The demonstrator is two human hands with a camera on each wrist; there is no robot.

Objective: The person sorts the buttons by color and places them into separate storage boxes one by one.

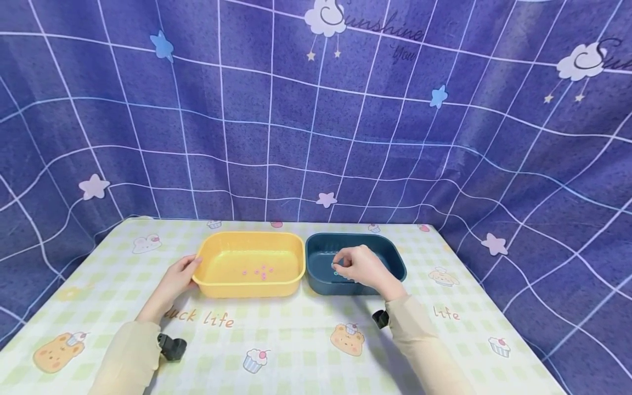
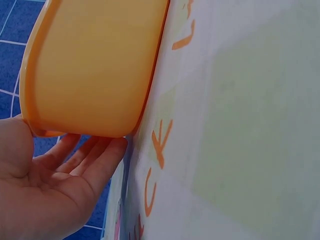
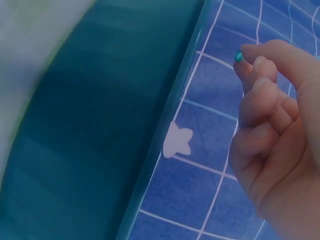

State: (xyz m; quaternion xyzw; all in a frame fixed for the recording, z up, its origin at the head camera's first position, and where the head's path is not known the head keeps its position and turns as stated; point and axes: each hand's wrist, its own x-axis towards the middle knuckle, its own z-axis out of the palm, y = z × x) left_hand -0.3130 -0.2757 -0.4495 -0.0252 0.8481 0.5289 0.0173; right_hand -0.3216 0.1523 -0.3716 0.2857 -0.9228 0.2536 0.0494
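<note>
My left hand (image 1: 179, 277) holds the left end of a yellow plastic tub (image 2: 95, 65), thumb over the rim and fingers against the outer wall. Several small pink beads (image 1: 264, 276) lie on the tub's floor. Above the dark teal tub (image 1: 326, 288), my right hand (image 1: 362, 267) pinches a tiny teal bead (image 3: 239, 57) between thumb and index fingertip. Its other fingers are curled in. A few small teal beads (image 1: 336, 273) show inside this tub, partly hidden by the right hand.
The tubs stand side by side on a table with a checked cloth (image 1: 291, 334) printed with cartoon bears and cupcakes. Behind it hangs a blue grid-patterned curtain (image 1: 291, 109). Both wrists carry black camera mounts (image 1: 173, 348).
</note>
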